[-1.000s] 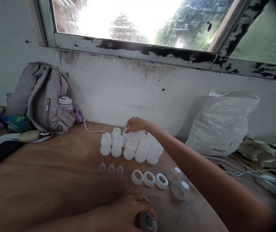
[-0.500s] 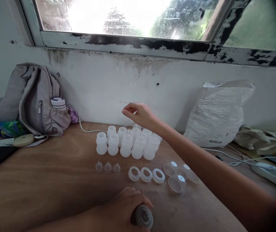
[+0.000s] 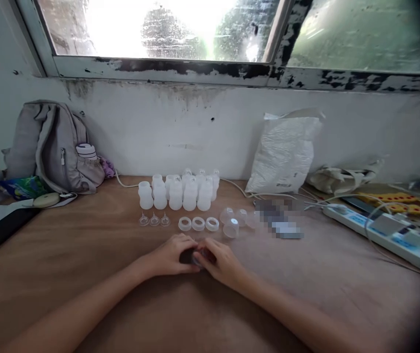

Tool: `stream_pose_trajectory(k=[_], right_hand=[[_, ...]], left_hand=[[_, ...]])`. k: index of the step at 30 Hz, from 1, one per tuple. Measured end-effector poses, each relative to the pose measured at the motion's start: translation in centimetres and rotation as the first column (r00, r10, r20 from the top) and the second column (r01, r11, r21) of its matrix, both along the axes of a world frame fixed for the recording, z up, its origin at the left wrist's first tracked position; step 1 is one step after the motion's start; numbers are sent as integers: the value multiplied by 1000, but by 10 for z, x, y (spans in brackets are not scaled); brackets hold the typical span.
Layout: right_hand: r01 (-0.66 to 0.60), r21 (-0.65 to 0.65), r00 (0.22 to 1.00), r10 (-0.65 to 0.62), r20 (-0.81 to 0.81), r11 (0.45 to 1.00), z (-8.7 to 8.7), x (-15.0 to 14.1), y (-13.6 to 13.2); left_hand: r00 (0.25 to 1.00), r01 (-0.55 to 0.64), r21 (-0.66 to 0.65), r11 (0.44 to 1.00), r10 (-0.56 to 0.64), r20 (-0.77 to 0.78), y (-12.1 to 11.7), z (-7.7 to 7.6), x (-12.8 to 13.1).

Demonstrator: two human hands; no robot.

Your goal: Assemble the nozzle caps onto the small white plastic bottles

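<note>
One wooden surface (image 3: 66, 255) carries everything. One grey backpack (image 3: 53, 144) leans at the wall on the left, one white bag (image 3: 285, 149) on the right. About ten white bottles (image 3: 178, 191) stand clustered; before them lie three rings (image 3: 198, 224) and three clear teats (image 3: 154, 220). The left hand (image 3: 171, 255) and right hand (image 3: 224, 262) meet, fingers clamped on one small dark bottle (image 3: 194, 256) resting on the surface.

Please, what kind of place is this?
Probably a makeshift indoor worktable by a window: a wooden table against a stained wall, with small white bottles, a backpack and a power strip.
</note>
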State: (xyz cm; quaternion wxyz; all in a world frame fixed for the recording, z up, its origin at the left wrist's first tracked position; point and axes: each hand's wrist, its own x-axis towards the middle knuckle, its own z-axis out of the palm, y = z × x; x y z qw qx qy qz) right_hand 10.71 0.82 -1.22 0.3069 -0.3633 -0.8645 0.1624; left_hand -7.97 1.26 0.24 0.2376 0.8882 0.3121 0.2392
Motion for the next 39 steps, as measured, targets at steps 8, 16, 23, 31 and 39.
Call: stream_pose_trajectory(k=[8, 16, 23, 31, 39], right_hand=[[-95, -316, 920, -38, -390, 944, 6, 2, 8], [-178, -326, 877, 0, -480, 928, -3, 1, 4], [-244, -420, 812, -53, -581, 874, 0, -1, -5], [-233, -483, 792, -124, -598, 844, 5, -2, -11], [-257, -489, 787, -113, -606, 834, 0, -1, -9]], left_hand=[[946, -295, 164, 941, 264, 188, -16, 3, 1], [905, -380, 135, 915, 337, 260, -34, 6, 9], [806, -365, -144, 920, 389, 447, -36, 0, 17], [713, -261, -349, 900, 424, 559, -35, -7, 17], [631, -214, -469, 857, 488, 603, -28, -10, 16]])
